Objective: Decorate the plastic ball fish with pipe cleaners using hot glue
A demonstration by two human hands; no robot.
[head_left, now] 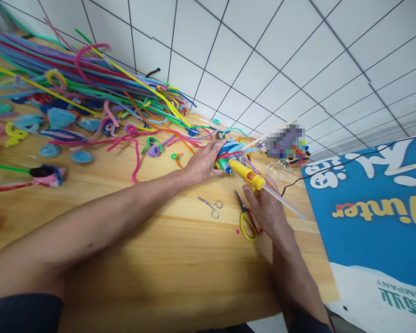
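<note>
- We see the blue fuzz near the table's back edge, right of the middle.
- Our left hand is closed around it.
- Our right hand is wrapped around the yellow glue gun, its front end by the fuzz.
- We have small scissors and big scissors nearer us.
- Fuzzy sticks fill the back left corner.
- A blue sign meets the right edge.
</note>
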